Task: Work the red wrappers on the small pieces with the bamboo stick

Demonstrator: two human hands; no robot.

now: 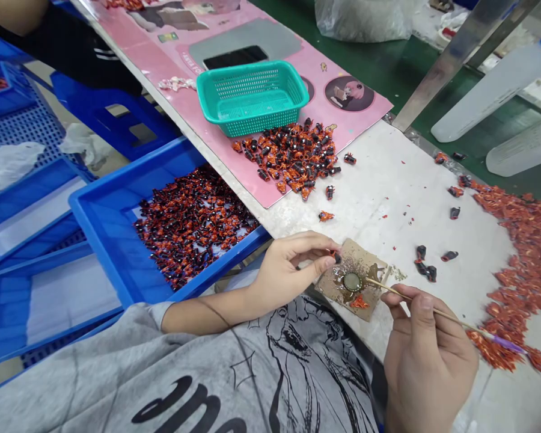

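Observation:
My left hand (293,264) pinches a small black-and-orange piece (336,257) between thumb and fingers, above the left edge of a stained cardboard square (365,267). On that card lie a small round cap of liquid (352,282) and an orange piece (359,302). My right hand (426,343) grips a thin wooden stick (399,293) with a purple part toward its far end. The stick's tip points at the card, just right of the cap. Several black pieces (426,270) lie on the white table beyond the right hand.
A pile of black-and-orange pieces (297,153) sits before a green basket (252,123). A blue tray (103,240) full of similar pieces stands at left. Orange pieces (527,252) heap at right, near white bottles (491,90). Another person's dark sleeve (76,54) shows upper left.

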